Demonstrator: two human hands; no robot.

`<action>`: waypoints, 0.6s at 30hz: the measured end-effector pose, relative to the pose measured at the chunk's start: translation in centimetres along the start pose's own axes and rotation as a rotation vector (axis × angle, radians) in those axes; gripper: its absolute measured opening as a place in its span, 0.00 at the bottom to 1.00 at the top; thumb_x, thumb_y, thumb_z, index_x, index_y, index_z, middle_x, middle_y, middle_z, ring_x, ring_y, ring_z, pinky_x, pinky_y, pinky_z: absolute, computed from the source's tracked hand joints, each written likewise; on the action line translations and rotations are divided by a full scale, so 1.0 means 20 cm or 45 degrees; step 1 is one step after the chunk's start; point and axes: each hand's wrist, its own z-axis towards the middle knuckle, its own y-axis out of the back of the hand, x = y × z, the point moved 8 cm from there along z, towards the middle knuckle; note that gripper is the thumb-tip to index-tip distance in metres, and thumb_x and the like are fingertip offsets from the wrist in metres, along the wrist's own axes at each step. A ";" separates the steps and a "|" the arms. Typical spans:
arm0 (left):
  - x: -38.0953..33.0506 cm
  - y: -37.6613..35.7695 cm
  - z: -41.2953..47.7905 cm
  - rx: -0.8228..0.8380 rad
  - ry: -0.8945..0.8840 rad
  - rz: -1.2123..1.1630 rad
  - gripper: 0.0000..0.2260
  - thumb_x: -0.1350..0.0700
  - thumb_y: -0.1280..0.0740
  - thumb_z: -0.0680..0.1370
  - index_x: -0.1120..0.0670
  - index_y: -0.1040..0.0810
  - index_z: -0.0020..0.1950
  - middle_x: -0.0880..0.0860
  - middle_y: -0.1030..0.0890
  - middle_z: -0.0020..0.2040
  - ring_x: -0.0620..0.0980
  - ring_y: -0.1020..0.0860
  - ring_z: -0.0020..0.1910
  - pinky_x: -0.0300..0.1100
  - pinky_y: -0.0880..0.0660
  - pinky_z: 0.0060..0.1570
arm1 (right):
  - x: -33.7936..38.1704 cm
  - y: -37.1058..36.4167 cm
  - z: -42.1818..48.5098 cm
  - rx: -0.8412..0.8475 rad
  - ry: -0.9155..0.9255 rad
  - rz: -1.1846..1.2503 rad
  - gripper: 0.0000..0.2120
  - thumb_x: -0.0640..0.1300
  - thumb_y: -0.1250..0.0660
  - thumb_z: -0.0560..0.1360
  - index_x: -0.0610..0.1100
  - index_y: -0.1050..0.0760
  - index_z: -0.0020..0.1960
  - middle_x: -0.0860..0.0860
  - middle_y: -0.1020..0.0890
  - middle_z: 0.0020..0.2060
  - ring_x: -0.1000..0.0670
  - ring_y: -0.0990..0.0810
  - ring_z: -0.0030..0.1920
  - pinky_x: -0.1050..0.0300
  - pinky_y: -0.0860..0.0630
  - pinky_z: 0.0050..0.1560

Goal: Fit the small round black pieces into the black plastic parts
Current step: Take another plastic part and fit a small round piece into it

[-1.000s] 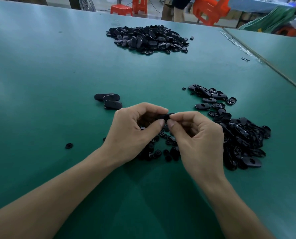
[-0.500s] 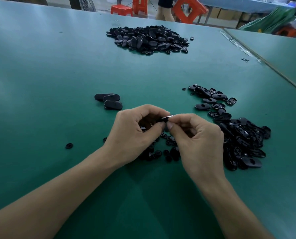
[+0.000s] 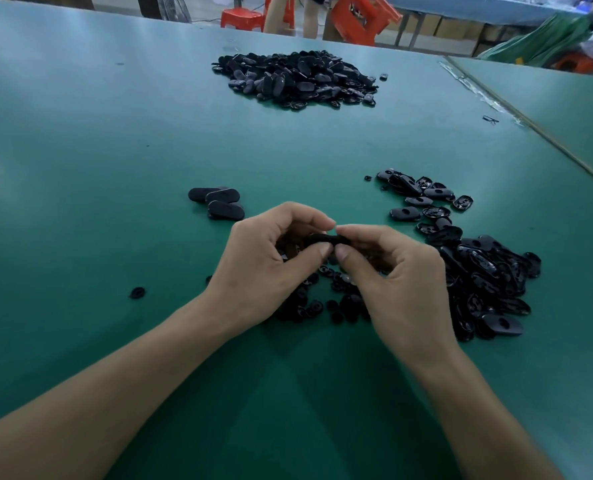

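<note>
Farthest left, at about eight o'clock from the hands, we find one stray round piece (image 3: 137, 292) lying alone on the green table (image 3: 80, 161). At eleven o'clock three oval parts (image 3: 219, 201) sit close together, and we take them for finished ones. Then comes the left hand (image 3: 264, 271): its grip is pinching, forefinger above and thumb below, the left end of a single black plastic part (image 3: 324, 240) held up off the table. That part, the task's thing, sits in the middle of the view between the two hands. Straight past it at twelve o'clock, well apart, lies a larger heap (image 3: 295, 79) of dark parts, and at six o'clock, under and between the hands, the little heap of round black pieces (image 3: 322, 306). The right hand (image 3: 399, 282) meets the left, thumb tip beside thumb tip, its grip pinching the right end of the same part. Whether a round piece is already in it we cannot tell, for the fingers cover the spot. At three o'clock spreads the pile of open shells (image 3: 478, 271), several showing a hole. We judge the step in hand to be the pressing of a round piece into this part. The next move, as we read it, calls for a firm, even squeeze from both thumbs until the piece seats, then laying the part by the three at eleven o'clock and taking a fresh shell from the right.
</note>
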 end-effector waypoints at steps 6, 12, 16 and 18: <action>0.01 0.01 0.00 -0.041 0.010 -0.035 0.10 0.58 0.26 0.72 0.46 0.18 0.50 0.47 0.14 0.45 0.48 0.15 0.44 0.41 0.20 0.49 | 0.00 0.00 0.01 0.059 0.008 0.047 0.09 0.40 0.27 0.74 0.56 0.19 0.45 0.60 0.15 0.38 0.59 0.17 0.39 0.67 0.23 0.42; 0.00 0.01 0.01 -0.039 0.018 -0.091 0.10 0.59 0.25 0.71 0.47 0.16 0.50 0.48 0.13 0.45 0.46 0.15 0.44 0.36 0.20 0.49 | -0.02 0.00 0.00 0.060 -0.060 0.104 0.06 0.43 0.28 0.73 0.54 0.20 0.42 0.55 0.16 0.36 0.56 0.19 0.35 0.64 0.23 0.38; 0.00 0.02 0.01 -0.053 0.001 -0.082 0.10 0.59 0.24 0.71 0.47 0.16 0.49 0.48 0.13 0.44 0.47 0.14 0.43 0.38 0.20 0.48 | -0.02 0.01 0.01 0.042 -0.081 0.091 0.03 0.45 0.28 0.71 0.53 0.20 0.41 0.55 0.16 0.35 0.56 0.19 0.34 0.63 0.23 0.37; -0.01 0.02 0.01 -0.060 0.000 -0.085 0.10 0.60 0.24 0.70 0.48 0.15 0.48 0.48 0.13 0.43 0.47 0.14 0.42 0.39 0.19 0.48 | -0.01 0.01 0.01 0.042 -0.087 0.089 0.02 0.46 0.28 0.70 0.53 0.19 0.41 0.55 0.16 0.34 0.55 0.18 0.34 0.62 0.22 0.36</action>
